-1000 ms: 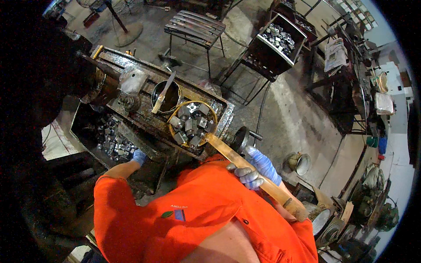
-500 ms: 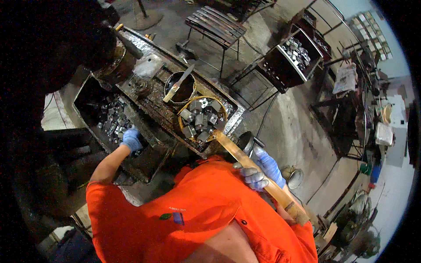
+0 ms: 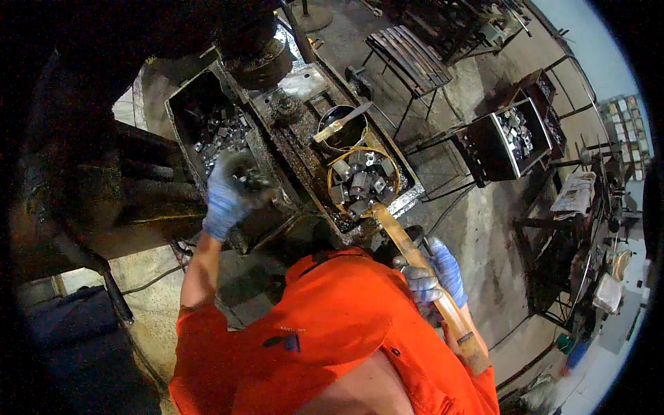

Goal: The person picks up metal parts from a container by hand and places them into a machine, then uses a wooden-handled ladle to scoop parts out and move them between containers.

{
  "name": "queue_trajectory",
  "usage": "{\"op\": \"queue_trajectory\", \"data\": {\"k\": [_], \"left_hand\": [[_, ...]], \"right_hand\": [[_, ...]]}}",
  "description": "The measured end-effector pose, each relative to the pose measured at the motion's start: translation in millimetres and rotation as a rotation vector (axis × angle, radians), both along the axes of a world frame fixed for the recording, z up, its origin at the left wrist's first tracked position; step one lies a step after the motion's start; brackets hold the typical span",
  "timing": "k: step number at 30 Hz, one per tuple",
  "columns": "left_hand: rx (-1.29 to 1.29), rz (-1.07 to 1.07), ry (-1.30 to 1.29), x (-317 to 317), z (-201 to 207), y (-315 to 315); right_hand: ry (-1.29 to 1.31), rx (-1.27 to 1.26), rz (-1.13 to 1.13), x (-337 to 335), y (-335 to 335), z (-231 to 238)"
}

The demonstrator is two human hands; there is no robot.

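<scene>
Deep, grainy shadow fills the left; fisheye edges curve.

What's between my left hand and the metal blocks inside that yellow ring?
From above, the right wall of the dark bin and the left edge of the long tray lie between the left hand and the metal blocks; whether the hand clears their height, I can't tell. The wooden stick lies outside that path.

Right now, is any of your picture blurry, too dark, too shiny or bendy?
In the head view, the left grip is blurred at the fingers; also in the head view, the machine at upper left is sunk in near-black shadow, the metal tray's bright corner glints, and the pale wall ends at a curved black rim.
</scene>
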State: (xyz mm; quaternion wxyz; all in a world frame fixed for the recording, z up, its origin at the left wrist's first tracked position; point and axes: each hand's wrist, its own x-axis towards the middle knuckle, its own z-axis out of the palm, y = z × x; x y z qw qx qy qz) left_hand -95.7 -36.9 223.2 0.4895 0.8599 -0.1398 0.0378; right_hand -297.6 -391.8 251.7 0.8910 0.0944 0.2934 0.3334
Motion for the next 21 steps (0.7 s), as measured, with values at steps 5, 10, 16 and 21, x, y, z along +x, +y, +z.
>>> {"op": "queue_trajectory", "data": {"k": [5, 10, 16, 21], "left_hand": [[0.100, -0.299, -0.269, -6.4, 51.1, -86.7], [0.104, -0.465, -0.216, 1.8, 51.1, -134.5], [0.286, -0.513, -0.196, 7.4, 46.9, -155.8], [0.291, -0.537, -0.206, 11.7, 37.3, -160.7]], "right_hand": [[-0.038, 0.002, 0.025, 1.3, -2.4, -0.5], [-0.038, 0.025, -0.004, -2.2, -2.0, -3.4], [-0.040, 0.031, 0.010, -3.5, 0.3, -9.2], [-0.060, 0.100, 0.024, -5.9, -2.3, -18.9]]}}
